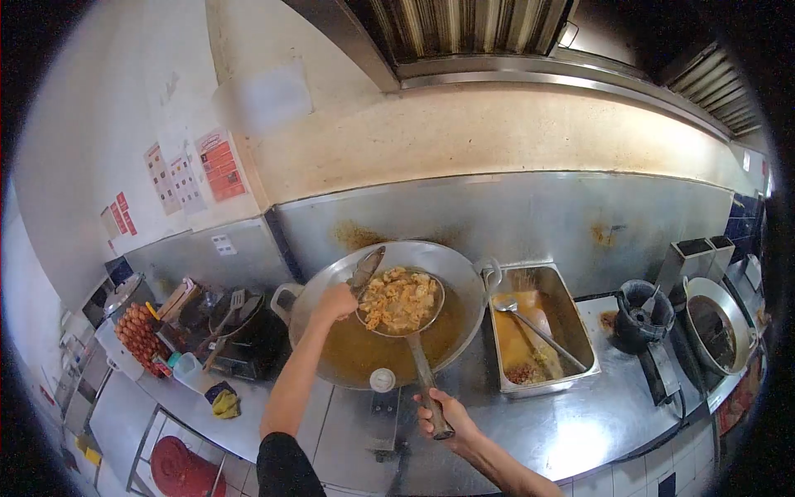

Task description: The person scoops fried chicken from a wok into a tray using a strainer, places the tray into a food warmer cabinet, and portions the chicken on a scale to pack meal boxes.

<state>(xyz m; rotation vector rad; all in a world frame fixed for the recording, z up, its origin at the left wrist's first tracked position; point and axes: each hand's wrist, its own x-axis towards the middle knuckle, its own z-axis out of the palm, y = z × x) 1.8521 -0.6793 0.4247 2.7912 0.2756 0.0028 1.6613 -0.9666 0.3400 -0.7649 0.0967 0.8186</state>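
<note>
With fingers (pixel 426 413) wrapped round the handle (pixel 421 366), my right hand (pixel 452 417) holds a strainer (pixel 416 349) of browned pieces (pixel 399 296) over the oil (pixel 346 349) in the wok (pixel 460 277). My left hand (pixel 334 302) clasps a dark utensil (pixel 367 266) above the wok's left half; a steel tray (pixel 546 386) (containing a ladle (pixel 506 306)) stands right of the wok.

I see my strainer (pixel 423 369) heaped with golden-brown pieces (pixel 400 301), above brownish liquid (pixel 356 352) in a wide metal wok (pixel 465 286), a utensil (pixel 368 267) tilted beside the pieces
</note>
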